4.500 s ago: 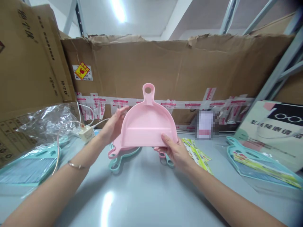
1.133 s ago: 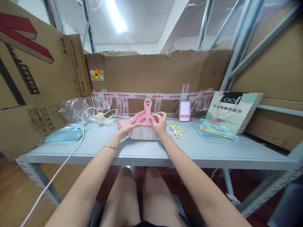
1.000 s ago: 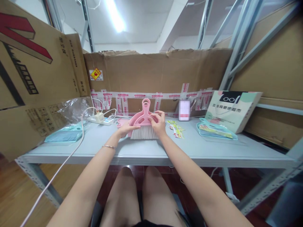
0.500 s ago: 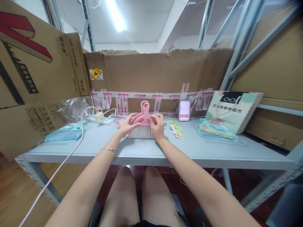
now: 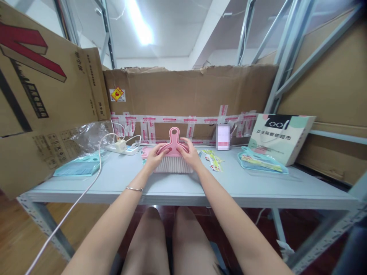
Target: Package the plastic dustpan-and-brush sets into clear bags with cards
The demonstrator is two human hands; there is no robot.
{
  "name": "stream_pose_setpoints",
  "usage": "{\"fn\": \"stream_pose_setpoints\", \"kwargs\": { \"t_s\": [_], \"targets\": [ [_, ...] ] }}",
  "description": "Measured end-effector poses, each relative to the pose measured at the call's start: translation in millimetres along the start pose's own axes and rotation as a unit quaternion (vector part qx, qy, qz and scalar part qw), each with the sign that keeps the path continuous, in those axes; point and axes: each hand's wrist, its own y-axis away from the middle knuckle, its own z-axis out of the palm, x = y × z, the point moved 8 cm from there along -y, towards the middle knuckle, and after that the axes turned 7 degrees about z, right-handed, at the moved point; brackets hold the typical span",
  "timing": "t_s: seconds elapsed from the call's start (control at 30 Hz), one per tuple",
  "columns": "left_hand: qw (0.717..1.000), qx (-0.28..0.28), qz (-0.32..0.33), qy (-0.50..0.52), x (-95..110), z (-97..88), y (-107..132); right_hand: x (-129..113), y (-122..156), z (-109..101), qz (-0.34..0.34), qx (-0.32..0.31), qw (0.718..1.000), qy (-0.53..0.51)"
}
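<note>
A pink dustpan [image 5: 173, 138] with a pale-bristled brush [image 5: 173, 165] set in it stands tilted on the grey table [image 5: 200, 183], its looped handle pointing up. My left hand [image 5: 155, 156] grips its left side, fingers curled on the pink plastic. On the other side my right hand [image 5: 189, 154] holds the edge, thumb pressed on the brush head. More pink and teal dustpan parts [image 5: 145, 152] lie just behind.
A bagged teal dustpan set [image 5: 77, 167] lies at the left, another [image 5: 262, 162] at the right under a printed paper bag [image 5: 279, 135]. A power strip [image 5: 122, 147] with a white cable, clear plastic bags, printed cards [image 5: 213, 159] and cardboard walls ring the table.
Since 4.5 s ago the brush has been put into the pink dustpan and my view has pulled back. In the last second both hands have shifted slightly on the set, pressing it together.
</note>
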Motion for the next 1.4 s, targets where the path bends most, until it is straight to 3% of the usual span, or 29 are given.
{"fn": "stream_pose_setpoints", "kwargs": {
  "t_s": [0.13,0.37,0.77,1.1,1.4],
  "targets": [
    [1.0,0.009,-0.006,0.006,-3,0.8,-1,-2,-6,6,0.007,-0.049,0.999,-0.015],
    [1.0,0.016,-0.017,0.02,-6,0.9,-1,2,-4,5,0.029,-0.001,0.999,-0.028],
    [0.999,-0.001,-0.028,0.023,-12,0.1,-2,5,-4,7,0.039,0.02,0.998,-0.034],
    [0.998,0.02,-0.059,-0.009,-12,-7.0,-2,15,-8,8,0.103,-0.057,0.992,-0.049],
    [0.995,0.007,-0.104,-0.006,-37,-11.2,-2,42,-4,14,0.162,-0.081,0.983,-0.019]
  ]
}}
